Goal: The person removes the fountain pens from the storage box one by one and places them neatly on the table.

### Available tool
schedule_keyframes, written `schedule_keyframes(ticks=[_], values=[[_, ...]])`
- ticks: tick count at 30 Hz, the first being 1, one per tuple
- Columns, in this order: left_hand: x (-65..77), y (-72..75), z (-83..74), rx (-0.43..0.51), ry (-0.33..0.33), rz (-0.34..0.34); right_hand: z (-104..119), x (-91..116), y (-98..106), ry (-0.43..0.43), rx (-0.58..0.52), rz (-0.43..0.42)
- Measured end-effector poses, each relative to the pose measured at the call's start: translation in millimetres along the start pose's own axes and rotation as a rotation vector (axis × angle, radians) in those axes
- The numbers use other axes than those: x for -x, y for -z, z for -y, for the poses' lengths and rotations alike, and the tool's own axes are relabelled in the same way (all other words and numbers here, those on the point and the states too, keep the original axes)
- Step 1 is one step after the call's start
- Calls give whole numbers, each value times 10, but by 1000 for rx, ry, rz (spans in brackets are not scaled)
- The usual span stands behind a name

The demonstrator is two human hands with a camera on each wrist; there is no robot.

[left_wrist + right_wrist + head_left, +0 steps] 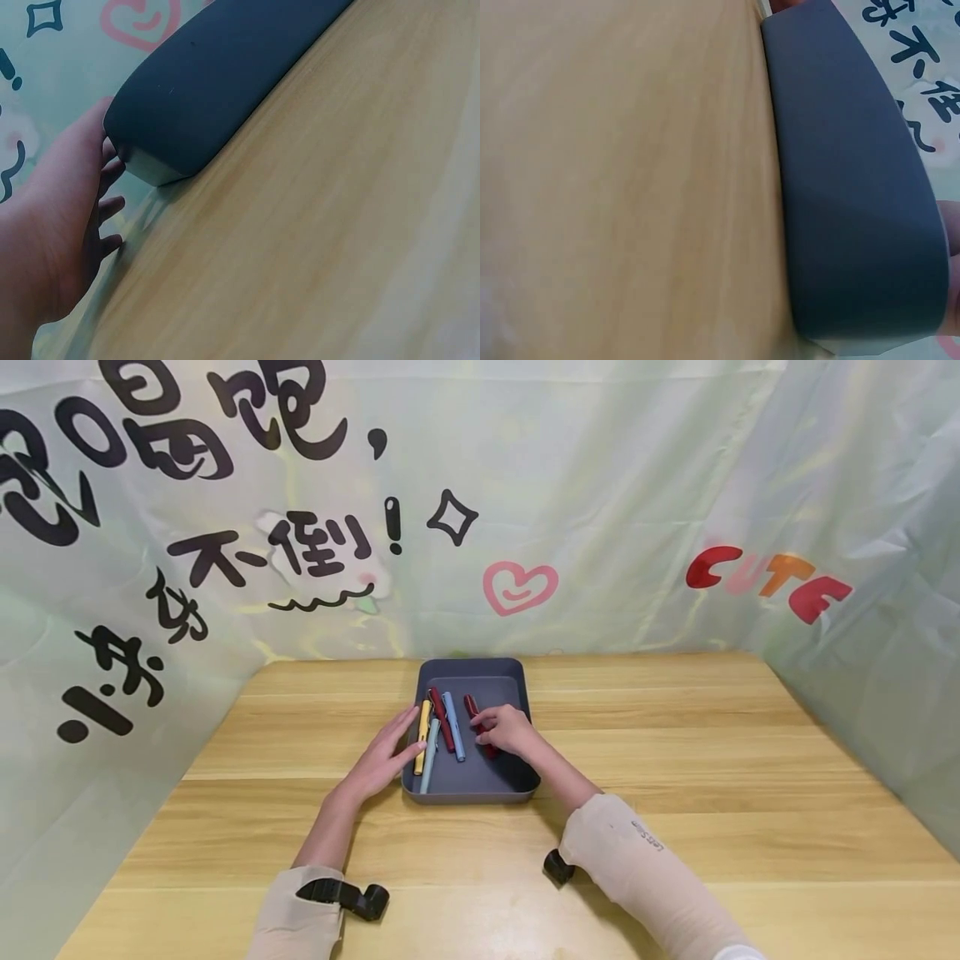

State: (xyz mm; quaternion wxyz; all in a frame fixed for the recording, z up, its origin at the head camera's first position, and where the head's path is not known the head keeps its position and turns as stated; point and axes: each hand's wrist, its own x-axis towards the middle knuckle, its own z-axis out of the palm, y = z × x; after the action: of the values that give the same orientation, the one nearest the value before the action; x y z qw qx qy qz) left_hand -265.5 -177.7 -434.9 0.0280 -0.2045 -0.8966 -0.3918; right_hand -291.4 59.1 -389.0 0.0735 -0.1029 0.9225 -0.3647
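A dark grey tray (480, 783) on the table holds several pens. At its left side lie a yellow pen (422, 739), a pale teal pen (430, 756), a dark red pen (442, 720) and a blue pen (453, 727). My left hand (381, 762) rests along the tray's left wall, fingers extended and thumb over the rim near the yellow pen. Inside the right half, my right hand (507, 729) pinches another dark red pen (470, 702) between thumb and fingers. In the right wrist view the tray wall (851, 172) hides most of that hand.
The wooden table (675, 752) stretches out on both sides of the tray. Behind it hangs a pale printed cloth (600, 493), which also runs down both sides. Black wrist mounts (352, 895) sit on the sleeves.
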Motion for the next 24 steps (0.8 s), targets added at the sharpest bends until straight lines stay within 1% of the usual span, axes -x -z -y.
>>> schedule_keyframes(ticks=[2, 3, 5, 9, 12, 17, 24], values=[[0, 0, -1, -2, 2, 1, -2, 1, 16, -14, -18, 2], [2, -1, -1, -1, 4, 0, -6, 0, 21, -23, -44, 7], [5, -4, -1, 5, 10, -2, -21, -3, 28, -43, -113, 19], [4, -16, 16, 5, 8, -7, -48, 9, 46, -84, -293, 54], [1, -24, 23, 6, 4, -9, -54, 33, 70, -81, -365, 66], [6, -40, 18, 23, 4, -1, -72, 86, 115, -64, -410, 63], [1, -26, 20, 17, 21, -7, -79, 159, 215, -6, -421, 54]])
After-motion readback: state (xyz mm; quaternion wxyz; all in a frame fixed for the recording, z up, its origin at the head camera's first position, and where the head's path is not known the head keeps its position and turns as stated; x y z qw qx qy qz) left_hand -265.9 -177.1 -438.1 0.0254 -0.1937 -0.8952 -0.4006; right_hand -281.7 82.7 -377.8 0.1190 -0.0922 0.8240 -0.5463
